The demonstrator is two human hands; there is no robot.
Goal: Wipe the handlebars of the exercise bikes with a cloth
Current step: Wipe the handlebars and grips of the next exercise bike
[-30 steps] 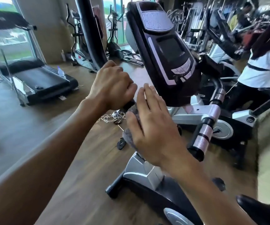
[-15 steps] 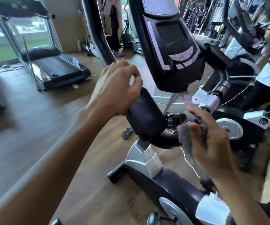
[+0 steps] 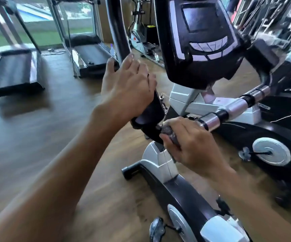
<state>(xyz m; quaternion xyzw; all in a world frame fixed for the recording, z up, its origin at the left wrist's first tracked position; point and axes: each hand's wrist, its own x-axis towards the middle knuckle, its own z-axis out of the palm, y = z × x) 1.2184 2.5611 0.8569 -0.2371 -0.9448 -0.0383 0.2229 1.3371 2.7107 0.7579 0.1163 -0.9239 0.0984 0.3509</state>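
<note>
An exercise bike with a black console (image 3: 199,32) fills the middle of the head view. My left hand (image 3: 129,89) rests on the bike's black padded handlebar section (image 3: 151,110), thumb lifted and index finger straight. Just below the pad, my right hand (image 3: 193,144) grips a grey cloth (image 3: 169,133) against the bar. The cloth is mostly hidden under my fingers. A handlebar with chrome grip sections (image 3: 211,121) runs up and right from my right hand. A black upright bar (image 3: 118,28) rises behind my left hand.
Two treadmills (image 3: 11,70) (image 3: 90,56) stand at the left by the windows, with a water bottle (image 3: 112,50) beside the nearer one. A second bike (image 3: 270,151) stands close on the right. The floor (image 3: 53,137) is wood, and more gym machines crowd the far right.
My right hand has brought the cloth down and left onto the bar under the pad. My left hand has loosened from a curled grip, and the view has shifted closer.
</note>
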